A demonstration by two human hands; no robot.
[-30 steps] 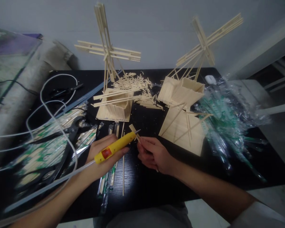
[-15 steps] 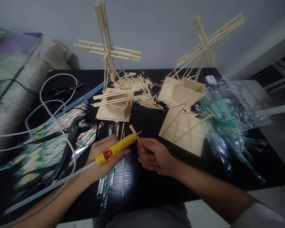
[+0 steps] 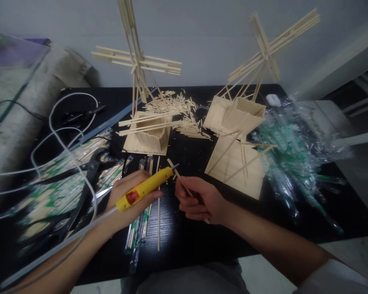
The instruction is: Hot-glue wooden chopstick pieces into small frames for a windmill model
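Note:
My left hand [image 3: 124, 188] is wrapped round a yellow glue gun [image 3: 149, 185], with a long pale glue stick [image 3: 64, 241] trailing from its rear. The gun's metal nozzle rests against or very near the upper end of a thin wooden chopstick [image 3: 185, 185]. That chopstick slants through the closed fingers of my right hand [image 3: 202, 200], its lower end poking out below them. A short piece of wood lies crosswise near the nozzle; whether it is joined to the chopstick I cannot tell. Beneath the left hand lie wrapped chopsticks [image 3: 144, 226] and a bare one [image 3: 158, 228].
Two stick-built windmill models [image 3: 150, 136] [image 3: 248, 114] stand at the back, cut stick bits [image 3: 174, 106] between them. A flat stick panel [image 3: 236, 173] lies front right, beside crumpled plastic wrappers [image 3: 282, 163]. Large black-handled scissors [image 3: 88, 183] and a white cord [image 3: 53, 122] occupy the left.
The glue gun has shifted slightly left and up, its nozzle now near the chopstick's upper end. My right hand keeps its grip, and more of the chopstick shows.

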